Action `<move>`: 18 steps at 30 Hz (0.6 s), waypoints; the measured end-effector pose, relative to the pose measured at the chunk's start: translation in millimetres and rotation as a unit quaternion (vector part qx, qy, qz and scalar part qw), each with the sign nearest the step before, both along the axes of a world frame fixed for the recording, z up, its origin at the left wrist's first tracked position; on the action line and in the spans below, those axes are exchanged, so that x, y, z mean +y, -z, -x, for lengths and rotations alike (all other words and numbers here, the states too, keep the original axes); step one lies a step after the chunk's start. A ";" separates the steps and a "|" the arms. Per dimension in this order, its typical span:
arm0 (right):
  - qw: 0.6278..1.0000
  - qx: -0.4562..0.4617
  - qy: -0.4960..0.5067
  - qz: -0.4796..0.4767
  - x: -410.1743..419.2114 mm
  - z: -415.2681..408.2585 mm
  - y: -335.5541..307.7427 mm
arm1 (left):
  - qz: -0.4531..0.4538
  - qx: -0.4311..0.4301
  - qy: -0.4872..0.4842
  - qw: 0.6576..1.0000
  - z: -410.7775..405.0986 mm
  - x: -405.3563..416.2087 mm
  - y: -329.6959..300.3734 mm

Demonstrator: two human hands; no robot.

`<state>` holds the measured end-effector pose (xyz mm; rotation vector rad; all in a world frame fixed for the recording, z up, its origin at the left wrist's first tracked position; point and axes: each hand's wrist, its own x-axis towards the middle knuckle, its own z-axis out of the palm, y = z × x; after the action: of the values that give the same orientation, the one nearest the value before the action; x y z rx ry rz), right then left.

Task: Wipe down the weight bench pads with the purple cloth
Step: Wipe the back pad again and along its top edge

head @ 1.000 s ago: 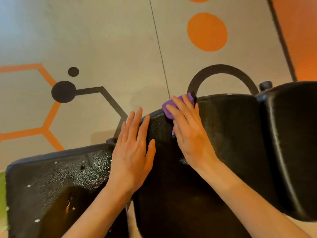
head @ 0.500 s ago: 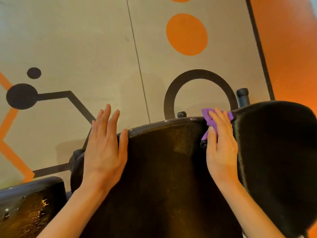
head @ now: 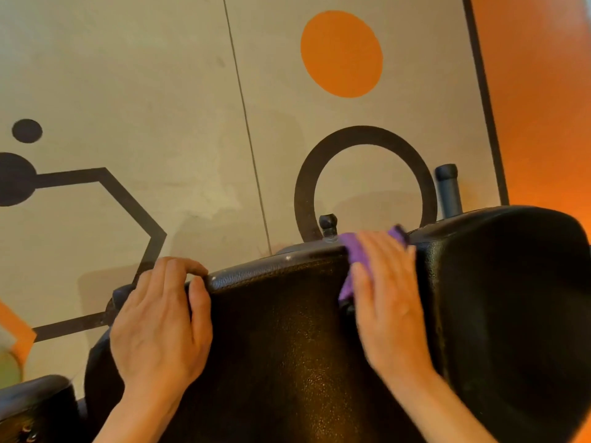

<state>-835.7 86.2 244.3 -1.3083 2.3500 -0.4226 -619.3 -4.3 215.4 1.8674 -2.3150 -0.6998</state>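
A black textured bench pad (head: 281, 340) fills the lower middle of the view. My left hand (head: 160, 327) grips its far left edge, fingers curled over the rim. My right hand (head: 390, 302) lies flat with straight fingers on the purple cloth (head: 356, 254), pressing it into the gap at the pad's far right corner. Most of the cloth is hidden under the hand. A second black pad (head: 511, 314) stands just right of the cloth.
A third black pad (head: 35, 407) shows at the bottom left. A black knob (head: 328, 223) and a dark post (head: 447, 190) rise behind the pads. Beyond lies a grey floor with black and orange markings (head: 342, 54).
My left hand's fingers have curled over the pad's edge from lying flat. My right hand stays at the far right corner with the cloth. The view has shifted slightly.
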 end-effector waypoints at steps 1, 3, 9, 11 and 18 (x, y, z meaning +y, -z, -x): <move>0.998 -0.005 0.056 -0.002 -1.1 14.4 -1.3 | -0.004 -0.001 -0.005 1.000 0.1 -0.1 0.2; 0.992 0.005 0.124 0.008 -6.4 19.3 -1.1 | -0.007 -0.005 -0.012 1.000 0.7 -0.7 0.9; 0.993 0.010 -0.112 0.019 -25.9 -34.8 -6.1 | 0.003 0.007 -0.009 1.000 2.3 -0.5 -1.2; 0.997 -0.010 -0.076 0.012 -18.9 -2.5 -4.2 | 0.003 0.007 -0.011 1.000 1.3 0.2 -0.7; 0.998 0.044 -0.050 0.012 -38.5 -41.7 -5.0 | 0.014 0.032 -0.001 0.999 -2.6 2.0 2.9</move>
<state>-794.0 47.6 249.3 -1.4764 2.3434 -0.3701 -616.8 -2.3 212.5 1.8078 -2.2706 -0.7132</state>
